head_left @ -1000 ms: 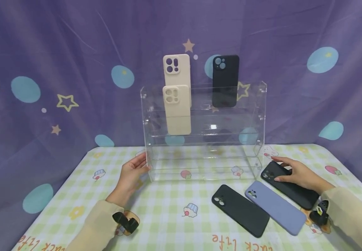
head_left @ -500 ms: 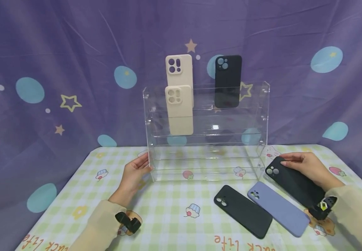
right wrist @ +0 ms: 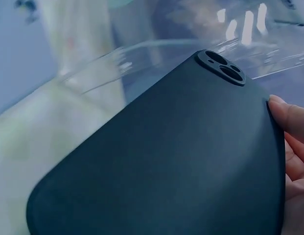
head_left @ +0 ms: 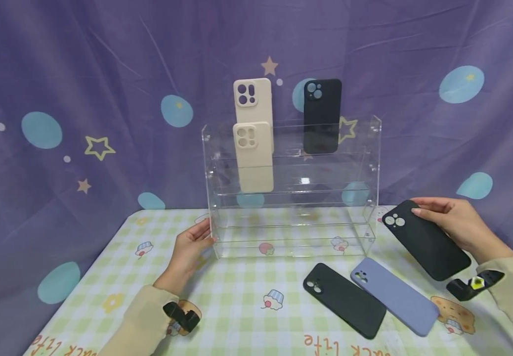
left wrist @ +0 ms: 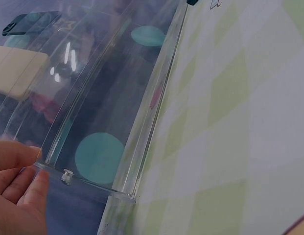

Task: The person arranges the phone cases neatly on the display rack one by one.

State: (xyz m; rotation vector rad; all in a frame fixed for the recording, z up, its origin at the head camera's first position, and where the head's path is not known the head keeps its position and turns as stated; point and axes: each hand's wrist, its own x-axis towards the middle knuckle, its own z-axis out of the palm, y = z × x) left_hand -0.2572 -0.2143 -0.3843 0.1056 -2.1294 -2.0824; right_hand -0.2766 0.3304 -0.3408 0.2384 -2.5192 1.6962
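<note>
My right hand (head_left: 467, 227) pinches a black phone case (head_left: 430, 242) by its upper edge, thumb on the back face. That case is tilted and held off the table, right of a clear acrylic display rack (head_left: 323, 178). In the right wrist view the case (right wrist: 171, 147) fills the middle, its camera cutouts towards the rack. My left hand (head_left: 187, 249) grips the rack's left side edge low down; the left wrist view shows thumb and fingers (left wrist: 32, 191) at that edge. Two cream phone cases (head_left: 254, 163) and another black case (head_left: 322, 116) stand upright on the rack's upper tiers.
On the checked tablecloth (head_left: 234, 282) in front of the rack lie a black phone case (head_left: 345, 301) and a blue-grey phone case (head_left: 394, 296), side by side at a slant. A purple patterned curtain (head_left: 118, 74) hangs behind the table.
My right hand has taken hold of the black case, lifted it from the table and moved it to the right. The left hand stays at the rack's edge.
</note>
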